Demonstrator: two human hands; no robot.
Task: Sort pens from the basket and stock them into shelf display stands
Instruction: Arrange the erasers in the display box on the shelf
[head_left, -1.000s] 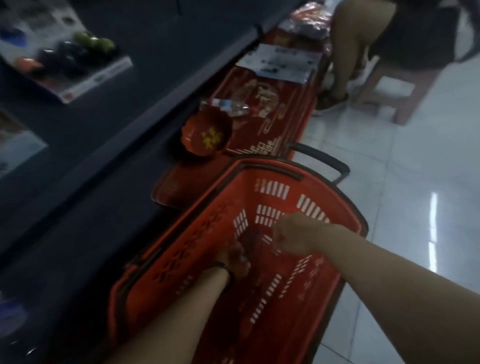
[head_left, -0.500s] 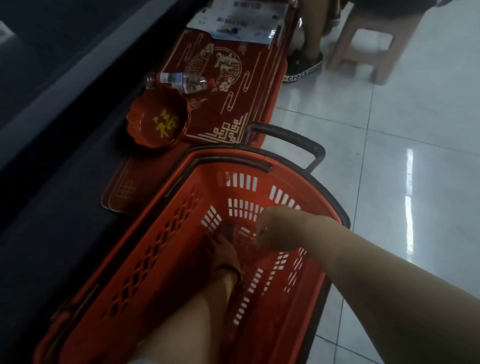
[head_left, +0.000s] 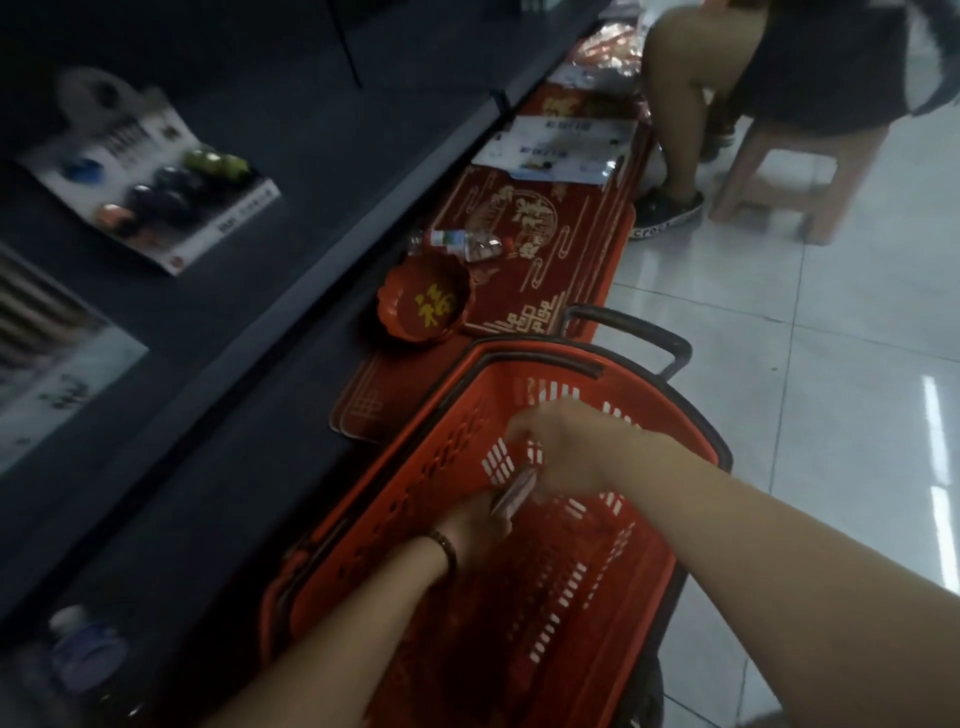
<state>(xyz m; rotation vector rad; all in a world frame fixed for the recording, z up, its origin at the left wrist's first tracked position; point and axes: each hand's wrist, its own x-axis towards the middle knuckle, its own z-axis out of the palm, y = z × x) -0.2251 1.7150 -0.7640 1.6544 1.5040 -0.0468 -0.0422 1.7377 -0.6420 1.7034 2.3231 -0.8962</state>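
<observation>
A red plastic shopping basket (head_left: 395, 499) with a black handle stands on the floor below me. Both my arms reach into it. My left hand (head_left: 480, 525), with a dark band on the wrist, is low inside the basket and holds one end of a small bunch of pens (head_left: 514, 491). My right hand (head_left: 563, 452) is just above and to the right, fingers curled on the other end of the bunch. The pens are blurred and pale pinkish. The basket's bottom is mostly hidden by my arms.
Dark shelves (head_left: 291, 171) run along the left with a blister card of coloured items (head_left: 156, 182). Red trays (head_left: 545, 244), a red bowl (head_left: 423, 306) and a plastic bottle (head_left: 457, 243) lie beyond the basket. A person sits on a stool (head_left: 795, 171) at top right. Glossy tiled floor (head_left: 831, 415) on the right.
The view has tilted back up toward the shelves. Both hands have risen a little inside the basket and a bunch of pens now shows between them.
</observation>
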